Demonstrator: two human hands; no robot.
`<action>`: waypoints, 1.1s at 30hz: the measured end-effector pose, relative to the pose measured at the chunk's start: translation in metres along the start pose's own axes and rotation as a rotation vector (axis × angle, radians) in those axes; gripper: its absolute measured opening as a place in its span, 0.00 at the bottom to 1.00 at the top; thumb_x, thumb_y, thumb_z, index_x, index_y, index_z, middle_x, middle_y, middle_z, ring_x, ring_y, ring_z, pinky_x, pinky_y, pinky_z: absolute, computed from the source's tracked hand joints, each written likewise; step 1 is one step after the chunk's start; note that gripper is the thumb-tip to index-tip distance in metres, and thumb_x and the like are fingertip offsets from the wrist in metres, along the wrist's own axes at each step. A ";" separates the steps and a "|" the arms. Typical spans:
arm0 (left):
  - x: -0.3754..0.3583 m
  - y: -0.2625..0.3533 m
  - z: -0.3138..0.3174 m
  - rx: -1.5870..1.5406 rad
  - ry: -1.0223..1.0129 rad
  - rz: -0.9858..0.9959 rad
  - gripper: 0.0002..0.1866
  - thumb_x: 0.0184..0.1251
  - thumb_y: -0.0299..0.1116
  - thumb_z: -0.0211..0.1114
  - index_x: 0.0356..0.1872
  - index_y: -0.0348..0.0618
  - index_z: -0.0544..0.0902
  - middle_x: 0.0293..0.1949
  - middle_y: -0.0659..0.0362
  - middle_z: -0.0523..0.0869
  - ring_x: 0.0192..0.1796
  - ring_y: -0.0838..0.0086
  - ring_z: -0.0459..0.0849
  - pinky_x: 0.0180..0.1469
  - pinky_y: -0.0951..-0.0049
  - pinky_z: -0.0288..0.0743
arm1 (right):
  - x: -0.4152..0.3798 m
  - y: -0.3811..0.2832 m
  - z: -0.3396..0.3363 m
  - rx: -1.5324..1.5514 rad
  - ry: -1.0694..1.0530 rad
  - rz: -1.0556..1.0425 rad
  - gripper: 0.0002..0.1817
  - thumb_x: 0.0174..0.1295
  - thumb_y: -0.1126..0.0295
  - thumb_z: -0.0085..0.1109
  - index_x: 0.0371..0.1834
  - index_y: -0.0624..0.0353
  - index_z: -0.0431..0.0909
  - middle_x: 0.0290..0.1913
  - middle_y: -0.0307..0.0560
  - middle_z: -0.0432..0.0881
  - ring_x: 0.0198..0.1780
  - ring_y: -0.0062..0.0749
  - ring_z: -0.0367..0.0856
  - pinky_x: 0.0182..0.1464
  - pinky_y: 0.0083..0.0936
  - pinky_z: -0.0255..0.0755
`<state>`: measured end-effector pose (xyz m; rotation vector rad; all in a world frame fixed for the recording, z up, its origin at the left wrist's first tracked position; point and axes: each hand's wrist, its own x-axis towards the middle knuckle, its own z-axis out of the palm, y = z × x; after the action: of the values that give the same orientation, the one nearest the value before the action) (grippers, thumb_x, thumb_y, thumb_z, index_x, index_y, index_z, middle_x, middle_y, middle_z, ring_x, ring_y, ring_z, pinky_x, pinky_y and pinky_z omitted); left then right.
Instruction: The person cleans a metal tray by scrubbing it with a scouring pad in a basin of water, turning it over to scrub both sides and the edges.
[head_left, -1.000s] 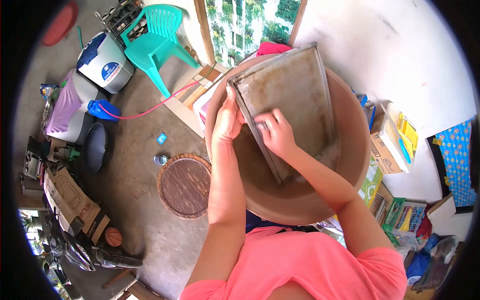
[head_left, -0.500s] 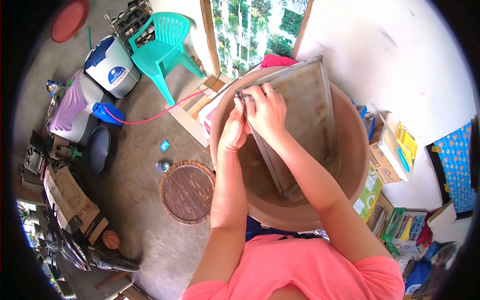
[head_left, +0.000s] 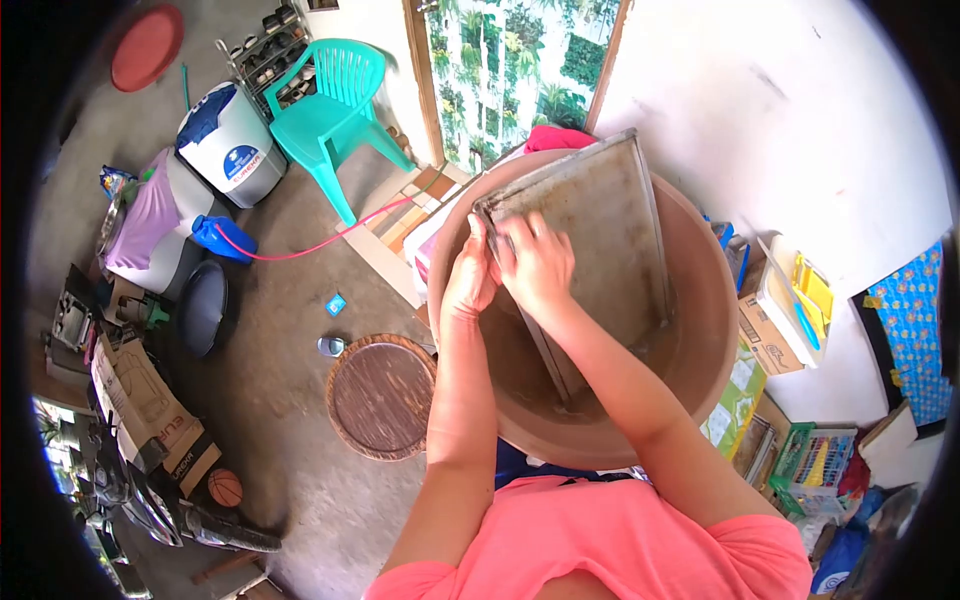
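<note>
A flat rectangular tray-like panel [head_left: 610, 230] with a raised metal rim leans inside a large round brown basin [head_left: 705, 375], which holds some murky water. My left hand [head_left: 472, 275] is closed on the panel's left rim near its upper left corner, thumb up along the edge. My right hand [head_left: 537, 262] lies against the same rim just right of it, fingers curled and slightly blurred. Whatever may be under its fingers is hidden.
A round wooden stool top [head_left: 382, 397] stands left of the basin. Farther left are a green chair [head_left: 325, 120], a white appliance [head_left: 230, 150] and a black basin [head_left: 203, 308]. A cardboard box [head_left: 768, 335] and baskets [head_left: 812, 465] are at the right.
My right hand has slid a little down along the panel's rim. The panel's top corner sits slightly lower, and the whole view has shifted a little.
</note>
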<state>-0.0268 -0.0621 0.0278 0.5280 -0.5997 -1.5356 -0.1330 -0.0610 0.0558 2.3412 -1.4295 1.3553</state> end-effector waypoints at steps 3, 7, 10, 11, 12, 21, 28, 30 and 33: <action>0.009 0.001 -0.004 -0.066 -0.053 -0.056 0.30 0.74 0.56 0.45 0.66 0.44 0.66 0.60 0.55 0.76 0.59 0.66 0.77 0.61 0.64 0.73 | -0.036 0.014 -0.012 -0.027 -0.097 0.014 0.07 0.53 0.68 0.62 0.35 0.49 0.77 0.32 0.43 0.76 0.33 0.41 0.79 0.36 0.37 0.67; 0.006 -0.001 0.004 -0.076 -0.070 -0.056 0.33 0.73 0.59 0.45 0.66 0.42 0.66 0.61 0.55 0.76 0.60 0.65 0.76 0.61 0.62 0.71 | -0.046 0.018 -0.018 0.207 -0.138 0.239 0.06 0.57 0.68 0.60 0.37 0.51 0.77 0.35 0.45 0.78 0.35 0.45 0.79 0.37 0.38 0.71; 0.004 0.001 0.012 -0.107 -0.059 -0.047 0.33 0.73 0.59 0.45 0.65 0.41 0.67 0.60 0.54 0.76 0.60 0.63 0.76 0.61 0.61 0.71 | -0.047 0.023 -0.017 0.361 -0.142 0.318 0.07 0.61 0.68 0.58 0.42 0.51 0.77 0.36 0.46 0.79 0.37 0.47 0.80 0.38 0.37 0.73; 0.003 0.001 0.013 -0.117 -0.059 -0.047 0.33 0.73 0.59 0.44 0.65 0.41 0.67 0.60 0.54 0.76 0.60 0.63 0.76 0.62 0.61 0.70 | -0.049 0.027 -0.016 0.401 -0.167 0.317 0.08 0.62 0.68 0.57 0.43 0.51 0.77 0.36 0.47 0.79 0.36 0.47 0.80 0.38 0.36 0.73; 0.003 0.000 0.012 -0.127 -0.060 -0.049 0.33 0.73 0.58 0.44 0.65 0.40 0.67 0.60 0.54 0.76 0.60 0.63 0.76 0.62 0.61 0.70 | -0.050 0.031 -0.015 0.441 -0.192 0.317 0.08 0.63 0.68 0.57 0.45 0.51 0.76 0.36 0.48 0.78 0.36 0.47 0.79 0.39 0.36 0.73; 0.005 -0.001 0.009 -0.159 -0.083 -0.029 0.32 0.75 0.56 0.42 0.65 0.38 0.67 0.61 0.53 0.76 0.62 0.63 0.75 0.64 0.61 0.67 | -0.051 0.016 -0.022 0.393 -0.140 0.225 0.10 0.64 0.66 0.57 0.44 0.57 0.75 0.39 0.54 0.78 0.39 0.52 0.79 0.40 0.40 0.74; 0.002 -0.003 0.013 -0.182 -0.094 -0.021 0.31 0.74 0.56 0.44 0.65 0.40 0.67 0.60 0.54 0.76 0.61 0.65 0.75 0.63 0.63 0.70 | -0.016 0.002 -0.011 0.195 -0.078 0.123 0.07 0.61 0.70 0.58 0.39 0.61 0.76 0.34 0.55 0.80 0.36 0.55 0.81 0.39 0.42 0.75; 0.002 -0.004 0.010 -0.186 -0.070 -0.030 0.31 0.74 0.56 0.46 0.65 0.41 0.68 0.60 0.55 0.76 0.61 0.66 0.75 0.62 0.65 0.71 | 0.012 -0.005 -0.008 0.164 -0.042 0.091 0.07 0.60 0.70 0.57 0.39 0.61 0.75 0.34 0.56 0.80 0.36 0.55 0.81 0.39 0.43 0.75; 0.001 -0.006 0.006 -0.203 -0.094 -0.055 0.30 0.73 0.57 0.49 0.64 0.44 0.69 0.59 0.57 0.77 0.60 0.69 0.76 0.60 0.68 0.72 | 0.028 -0.008 -0.009 0.171 -0.041 0.031 0.08 0.60 0.70 0.57 0.40 0.60 0.74 0.35 0.56 0.80 0.37 0.55 0.80 0.40 0.44 0.74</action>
<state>-0.0348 -0.0625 0.0284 0.3211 -0.4965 -1.6589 -0.1276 -0.0712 0.0843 2.4740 -1.4180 1.5029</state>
